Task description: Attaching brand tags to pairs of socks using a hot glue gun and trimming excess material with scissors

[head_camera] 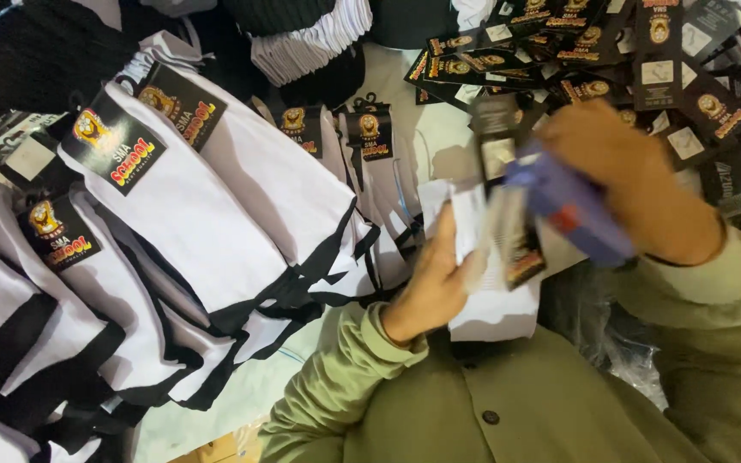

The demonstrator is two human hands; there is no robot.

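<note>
My left hand (430, 287) holds a folded pair of white socks (490, 300) with a black paper label on it, close to my chest. My right hand (632, 184) grips a blue tool (572, 210), blurred by motion, and presses it against the label end of that pair. Both sleeves are olive green. The tool's exact shape cannot be made out.
Rows of white socks with black toes and black labels (182, 223) lie spread across the left and middle. A heap of loose black paper labels (593, 51) lies at the upper right. Dark socks and a white stack (310, 43) sit at the top. Clear plastic wrap (619, 343) lies by my right arm.
</note>
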